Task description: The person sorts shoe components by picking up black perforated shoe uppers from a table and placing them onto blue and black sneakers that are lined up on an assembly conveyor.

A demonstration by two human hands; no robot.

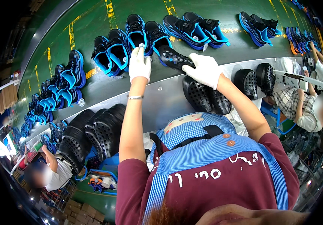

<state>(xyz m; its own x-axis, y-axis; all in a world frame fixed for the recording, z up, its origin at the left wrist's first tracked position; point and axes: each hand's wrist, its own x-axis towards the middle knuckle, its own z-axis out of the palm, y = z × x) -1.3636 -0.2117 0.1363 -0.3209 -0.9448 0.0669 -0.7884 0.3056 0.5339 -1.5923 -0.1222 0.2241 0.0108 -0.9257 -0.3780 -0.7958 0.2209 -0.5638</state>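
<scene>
**Gripping a black form (174,59) at the heel of a shoe (154,29)**

Closed around the lower end of the perforated form with the white-gloved right hand (205,70). Slanting up to the left from there, with the far end at the shoe's blue-lined opening; cannot tell whether inside or only against it.

At the heel of the next shoe (134,24) to the left with the gloved left hand (140,67), fingers straight and close together; cannot tell whether pinching the rim or merely resting there.

Set in a row of four on the green surface (227,15), toes pointing away. Farther right, more pairs (182,30); to the left, a long line of shoes (75,69). By the near metal edge (160,88), loose black forms (197,93) beneath the right forearm and nested stacks (109,125) beside the left.
</scene>
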